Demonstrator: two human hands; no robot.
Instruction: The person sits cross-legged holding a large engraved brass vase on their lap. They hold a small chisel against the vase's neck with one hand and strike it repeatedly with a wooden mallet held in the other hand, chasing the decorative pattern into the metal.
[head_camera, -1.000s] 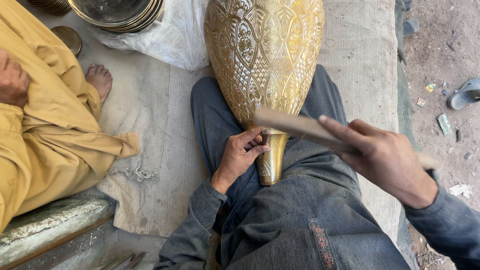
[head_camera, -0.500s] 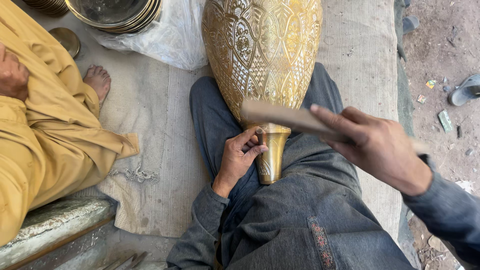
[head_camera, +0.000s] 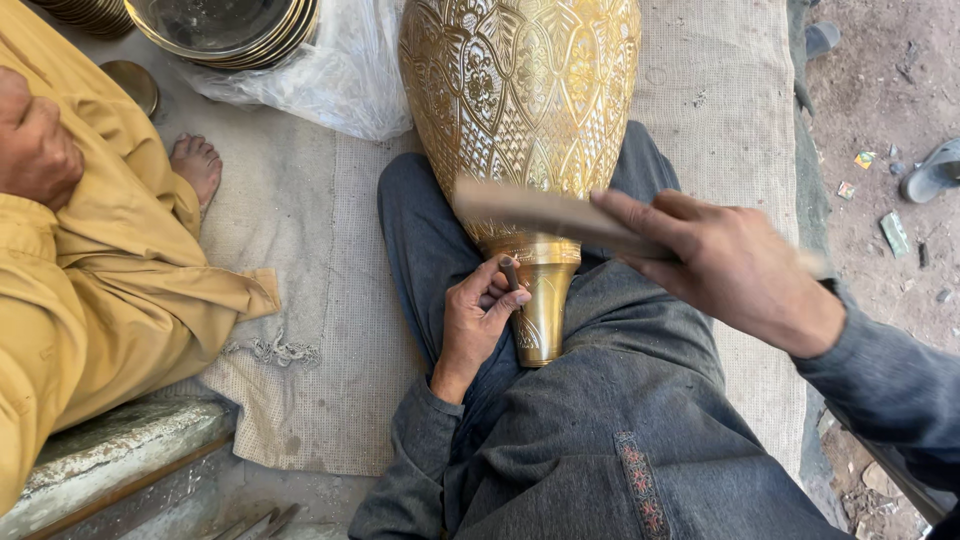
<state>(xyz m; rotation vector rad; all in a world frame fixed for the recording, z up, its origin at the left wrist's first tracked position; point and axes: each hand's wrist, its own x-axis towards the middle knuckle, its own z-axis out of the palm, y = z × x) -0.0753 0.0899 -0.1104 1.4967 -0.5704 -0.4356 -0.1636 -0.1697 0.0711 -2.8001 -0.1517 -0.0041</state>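
The left hand (head_camera: 482, 318) pinches a small dark punch (head_camera: 511, 274) against the neck of the engraved brass vase (head_camera: 525, 110) lying across the person's lap, while the right hand (head_camera: 730, 265) grips a flat wooden mallet (head_camera: 545, 212) raised over it, all on a woven mat (head_camera: 320, 300) beside bare dirt ground (head_camera: 880, 90).

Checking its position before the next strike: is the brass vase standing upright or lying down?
Lying down. The brass vase rests lengthwise across the person's lap, its narrow foot pointing toward them beside the left hand.
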